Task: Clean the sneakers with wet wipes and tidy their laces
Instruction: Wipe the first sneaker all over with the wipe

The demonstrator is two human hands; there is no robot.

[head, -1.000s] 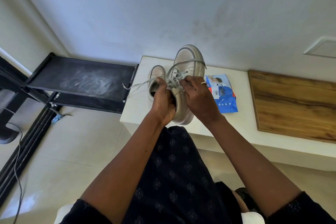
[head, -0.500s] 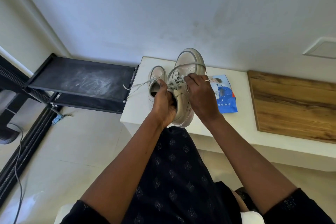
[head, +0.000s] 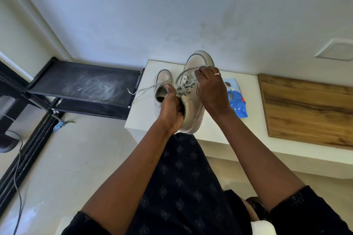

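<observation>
Above the bench [head: 145, 116] edge, the left hand [head: 172, 109] grips the raised sneaker [head: 192, 107] by its stiff heel collar, seemingly a sound hold; the right hand [head: 211, 89] pinches the limp lace [head: 186, 87], light, slippery, probably best taken near an eyelet.

Left hand [head: 172, 108]: grips held sneaker [head: 193, 105] at heel opening | right hand [head: 212, 89]: pinches lace [head: 186, 87] near toe | second sneaker [head: 162, 84]: on counter [head: 145, 112], just left | wipes pack [head: 236, 101]: on counter, right | black shelf [head: 86, 86]: beside counter
</observation>
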